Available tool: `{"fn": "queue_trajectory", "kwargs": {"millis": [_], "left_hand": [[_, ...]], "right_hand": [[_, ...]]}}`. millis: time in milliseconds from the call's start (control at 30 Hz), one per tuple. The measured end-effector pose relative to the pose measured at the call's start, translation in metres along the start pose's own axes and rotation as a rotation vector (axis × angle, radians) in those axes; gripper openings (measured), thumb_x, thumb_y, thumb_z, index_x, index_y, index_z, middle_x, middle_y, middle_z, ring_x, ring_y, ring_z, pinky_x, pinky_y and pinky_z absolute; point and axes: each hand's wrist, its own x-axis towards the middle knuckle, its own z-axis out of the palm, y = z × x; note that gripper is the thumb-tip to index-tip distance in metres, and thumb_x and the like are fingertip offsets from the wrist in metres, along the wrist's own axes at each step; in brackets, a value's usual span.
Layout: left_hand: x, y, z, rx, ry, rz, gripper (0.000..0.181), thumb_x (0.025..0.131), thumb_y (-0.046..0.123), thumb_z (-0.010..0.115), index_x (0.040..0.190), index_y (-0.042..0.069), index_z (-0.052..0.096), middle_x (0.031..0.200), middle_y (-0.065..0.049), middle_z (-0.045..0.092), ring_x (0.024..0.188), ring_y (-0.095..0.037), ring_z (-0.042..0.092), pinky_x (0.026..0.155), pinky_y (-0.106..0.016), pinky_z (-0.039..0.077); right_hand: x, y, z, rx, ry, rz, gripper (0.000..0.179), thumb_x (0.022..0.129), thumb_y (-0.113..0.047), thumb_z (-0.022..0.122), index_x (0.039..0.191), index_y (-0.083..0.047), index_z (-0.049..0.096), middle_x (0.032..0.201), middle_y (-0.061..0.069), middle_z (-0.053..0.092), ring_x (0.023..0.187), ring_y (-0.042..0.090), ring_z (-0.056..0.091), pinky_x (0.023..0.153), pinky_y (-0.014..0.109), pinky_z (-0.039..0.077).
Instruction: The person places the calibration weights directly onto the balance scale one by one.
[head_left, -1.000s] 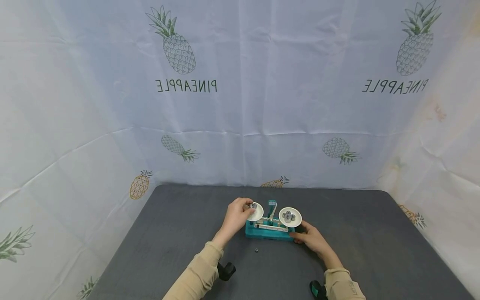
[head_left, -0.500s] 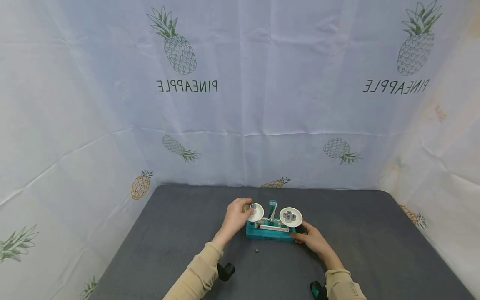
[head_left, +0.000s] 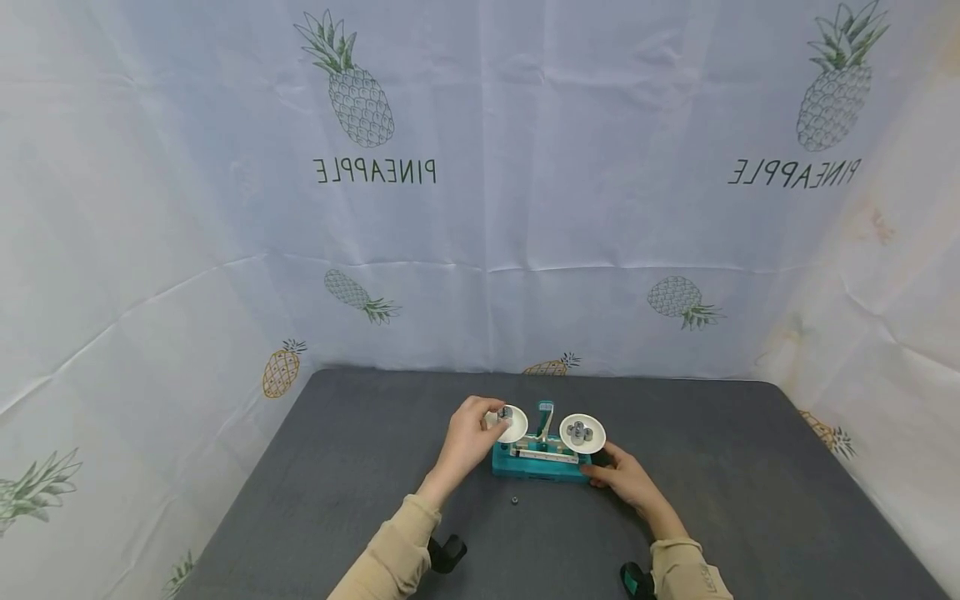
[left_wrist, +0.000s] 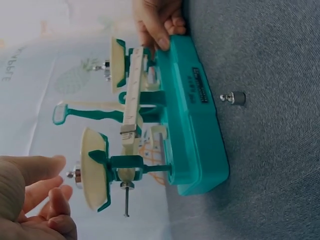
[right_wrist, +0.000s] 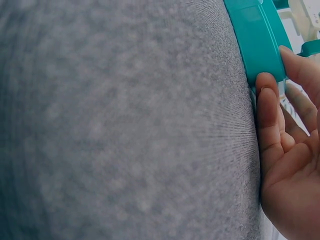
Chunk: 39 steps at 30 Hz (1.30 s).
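A teal balance scale (head_left: 542, 468) with two cream pans stands on the dark table. On its left pan (left_wrist: 92, 170) sits a shiny metal weight (left_wrist: 77, 175), with my left hand (head_left: 468, 433) beside it. In the left wrist view, the left thumb (left_wrist: 47, 167) and fingers lie around the weight with a small gap to it. Several metal weights (head_left: 578, 433) are grouped on the right pan (head_left: 595, 446). My right hand (head_left: 625, 477) grips the right end of the scale's base, thumb on top and fingers against the end (right_wrist: 267, 107).
One small weight (left_wrist: 234, 97) stands upright on the dark table (head_left: 360, 467), in front of the scale. Black straps (head_left: 447, 553) hang at both wrists. A pale curtain (head_left: 510, 208) printed with pineapples closes off the back and sides.
The left hand has eased slightly back, and more of the weight on the left pan shows. Its sleeve has shifted a little to the left. The right hand stays on the base.
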Motion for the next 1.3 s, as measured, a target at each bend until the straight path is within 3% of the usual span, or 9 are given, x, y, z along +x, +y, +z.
{"fn": "queue_trajectory", "kwargs": {"millis": [367,533,767,1033,1300], "left_hand": [[-0.027,-0.002,0.0,-0.131,-0.006,0.03,0.013,0.083,0.017,0.069,0.093,0.01,0.067,0.081,-0.001,0.056,0.055,0.0,0.038,0.05,-0.017,0.036],[-0.044,-0.01,0.005,-0.165,-0.047,0.038,0.008,0.082,0.02,0.07,0.087,0.015,0.067,0.08,0.002,0.057,0.055,0.002,0.037,0.051,-0.016,0.036],[-0.06,-0.023,0.018,-0.16,-0.121,-0.034,0.006,0.08,0.016,0.073,0.083,0.015,0.068,0.079,0.0,0.059,0.057,0.003,0.041,0.052,-0.016,0.039],[-0.067,-0.034,0.035,-0.141,-0.226,-0.119,0.011,0.077,0.012,0.074,0.086,0.008,0.068,0.079,-0.002,0.059,0.059,0.003,0.045,0.052,-0.017,0.04],[-0.069,-0.042,0.047,-0.108,-0.266,-0.14,0.01,0.075,0.008,0.074,0.083,0.008,0.068,0.078,0.0,0.06,0.062,0.003,0.048,0.056,-0.016,0.041]], "right_hand": [[0.0,-0.002,0.0,0.001,-0.006,0.002,0.066,0.081,-0.021,0.071,0.135,0.001,0.041,0.077,0.008,0.063,0.069,0.015,0.06,0.066,0.028,0.05],[0.002,-0.001,0.002,0.003,0.0,0.008,0.065,0.081,-0.021,0.071,0.135,0.001,0.042,0.075,0.008,0.063,0.069,0.015,0.06,0.066,0.028,0.05],[0.001,-0.002,0.001,-0.004,0.014,0.02,0.066,0.081,-0.022,0.072,0.137,-0.002,0.042,0.074,0.006,0.061,0.067,0.015,0.059,0.067,0.028,0.05],[0.001,-0.001,0.002,-0.011,0.023,0.016,0.063,0.08,-0.021,0.072,0.133,-0.001,0.044,0.073,0.005,0.061,0.067,0.015,0.058,0.066,0.027,0.05],[0.002,0.001,0.002,-0.005,0.024,0.013,0.064,0.081,-0.02,0.072,0.135,-0.002,0.043,0.073,0.006,0.06,0.066,0.015,0.058,0.065,0.028,0.049]]}}
